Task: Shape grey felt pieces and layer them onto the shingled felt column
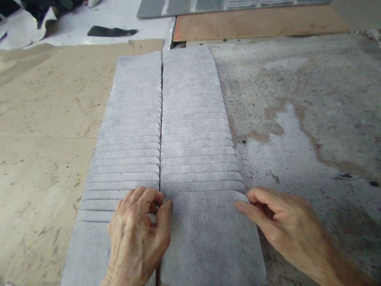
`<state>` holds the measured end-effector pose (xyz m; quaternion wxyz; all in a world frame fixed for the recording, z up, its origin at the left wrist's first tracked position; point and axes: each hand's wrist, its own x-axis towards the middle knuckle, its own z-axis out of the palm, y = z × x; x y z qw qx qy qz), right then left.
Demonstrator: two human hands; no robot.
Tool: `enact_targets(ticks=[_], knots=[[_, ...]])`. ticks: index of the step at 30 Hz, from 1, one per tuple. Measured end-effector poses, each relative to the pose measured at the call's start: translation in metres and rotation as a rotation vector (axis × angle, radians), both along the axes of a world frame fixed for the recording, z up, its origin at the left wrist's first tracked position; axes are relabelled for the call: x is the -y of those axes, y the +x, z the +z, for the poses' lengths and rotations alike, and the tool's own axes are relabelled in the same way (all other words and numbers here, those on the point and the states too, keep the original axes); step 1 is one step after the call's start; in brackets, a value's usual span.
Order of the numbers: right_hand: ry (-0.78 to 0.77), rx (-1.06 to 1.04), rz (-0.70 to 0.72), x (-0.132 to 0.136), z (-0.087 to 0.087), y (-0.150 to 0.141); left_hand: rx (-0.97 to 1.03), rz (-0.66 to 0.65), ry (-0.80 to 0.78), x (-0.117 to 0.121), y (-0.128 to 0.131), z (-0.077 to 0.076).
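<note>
Two columns of grey, felt-like sheets lie side by side, their pieces overlapping in steps like shingles. My left hand (138,230) rests over the gap between the left column (131,99) and the right column (190,87). Its thumb and forefinger are pinched at the left corner of the nearest sheet (208,234) in the right column. At that sheet's upper right corner, my right hand (276,226) has thumb and forefinger closed on the edge, which is slightly lifted. My left hand covers part of the left column's front piece.
Brown paper (44,159) covers the surface on the left. To the right, the worktop (297,139) is stained and patchy. Behind the columns lie a brown board (262,22) and a grey board (205,7). Dark scraps (111,31) lie at the back left.
</note>
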<state>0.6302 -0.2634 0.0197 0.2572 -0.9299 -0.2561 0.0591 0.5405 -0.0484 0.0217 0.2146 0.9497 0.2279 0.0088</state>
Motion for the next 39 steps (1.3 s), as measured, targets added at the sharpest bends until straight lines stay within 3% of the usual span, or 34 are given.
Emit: enact_targets(ticks=[13, 19, 23, 26, 30, 35, 39], knots=[[-0.017, 0.027, 0.009, -0.002, 0.0, 0.001, -0.008, -0.033, 0.044, -0.004, 0.0, -0.004], [-0.099, 0.171, 0.014, 0.0, -0.005, -0.005, 0.062, -0.017, 0.099, 0.001, -0.001, -0.004], [-0.156, 0.434, -0.029, -0.003, -0.005, -0.015, 0.231, -0.006, 0.229, 0.009, -0.003, -0.005], [-0.12, 0.55, 0.122, -0.006, -0.004, -0.02, 0.272, -0.185, 0.215, 0.009, -0.005, -0.005], [-0.084, 0.51, 0.395, -0.004, -0.005, -0.021, 0.214, -0.404, 0.069, -0.003, -0.007, -0.003], [-0.187, 0.498, 0.413, 0.001, -0.003, -0.03, 0.16, -0.546, -0.01, -0.02, -0.009, 0.004], [-0.141, 0.538, 0.319, -0.012, -0.001, -0.043, 0.15, -0.575, -0.029, -0.022, -0.011, 0.007]])
